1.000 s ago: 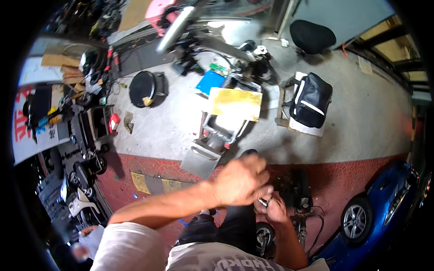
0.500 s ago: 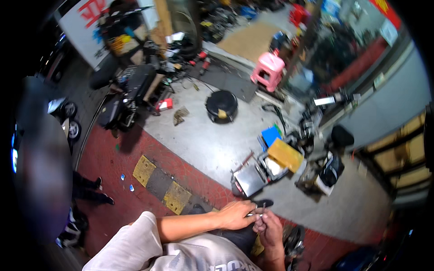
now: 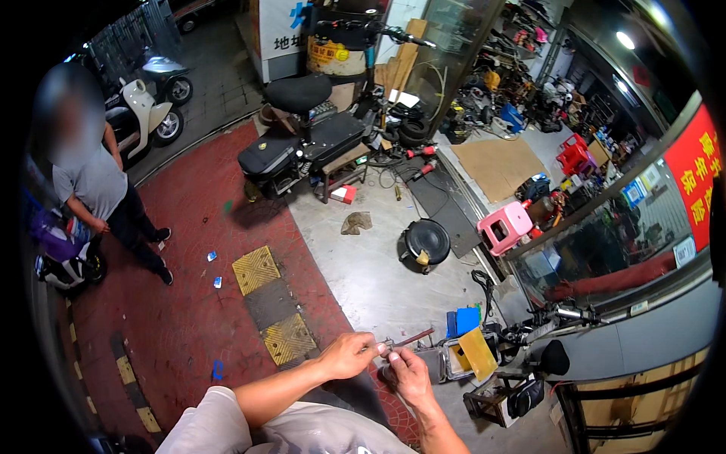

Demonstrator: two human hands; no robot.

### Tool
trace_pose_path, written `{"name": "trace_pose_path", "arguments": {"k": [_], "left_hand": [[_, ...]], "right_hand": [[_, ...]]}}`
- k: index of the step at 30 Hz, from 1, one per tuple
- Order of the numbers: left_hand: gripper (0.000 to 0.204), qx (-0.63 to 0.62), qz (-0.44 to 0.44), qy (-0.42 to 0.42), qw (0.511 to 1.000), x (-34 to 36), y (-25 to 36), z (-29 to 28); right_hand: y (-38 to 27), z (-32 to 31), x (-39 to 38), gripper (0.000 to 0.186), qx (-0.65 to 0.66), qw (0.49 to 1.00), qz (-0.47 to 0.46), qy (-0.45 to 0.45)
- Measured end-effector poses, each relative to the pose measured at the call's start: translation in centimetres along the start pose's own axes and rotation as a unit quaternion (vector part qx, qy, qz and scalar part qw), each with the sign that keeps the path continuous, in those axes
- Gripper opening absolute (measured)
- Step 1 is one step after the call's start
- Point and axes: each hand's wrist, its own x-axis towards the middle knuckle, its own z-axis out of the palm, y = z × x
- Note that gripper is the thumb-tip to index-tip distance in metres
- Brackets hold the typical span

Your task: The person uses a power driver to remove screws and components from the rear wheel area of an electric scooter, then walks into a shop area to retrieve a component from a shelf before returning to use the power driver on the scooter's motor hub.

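Note:
Held in front of my body, my left hand (image 3: 348, 356) and my right hand (image 3: 411, 377) meet with fingertips pinched together. A small greyish metal piece (image 3: 389, 344) shows between them; its exact kind is too small to make out. Both hands seem to grip it, mostly hiding it. Just beyond my fingers a thin reddish-brown stick (image 3: 416, 336) points away to the right, apart from my grip as far as I can see. Right of my right hand stand a silver metal box (image 3: 434, 364) and a yellow-brown flat panel (image 3: 477, 354), with a blue box (image 3: 463, 321) behind.
A round black stool (image 3: 426, 240) and a pink plastic stool (image 3: 504, 227) stand ahead on the grey floor. An electric scooter (image 3: 318, 144) is parked at front left. One person (image 3: 98, 189) stands at far left. Yellow-black speed-bump pieces (image 3: 287, 339) lie on red paving (image 3: 197, 318).
My view has swung, so the shop and person show more fully. Both hands appear further left in the picture, still together at the small metal piece.

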Motion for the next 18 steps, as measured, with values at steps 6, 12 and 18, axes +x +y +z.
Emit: {"name": "trace_pose_path", "arguments": {"k": [6,12,18], "left_hand": [[0.027,0.069,0.051,0.018,0.996,4.2,-2.5,-2.9],[0.033,0.078,-0.063,0.229,0.968,2.1,-6.8,-13.5],[0.043,-0.649,-0.202,0.291,0.674,-2.0,-10.8,-25.6]], "right_hand": [[-3.4,1.5,8.4,0.027,0.12,0.987,0.049,-0.092],[-11.6,-4.7,19.8,0.036,0.311,0.944,-0.043,0.105],[-21.7,-5.6,28.9,0.035,0.124,0.98,-0.145,0.057]]}}
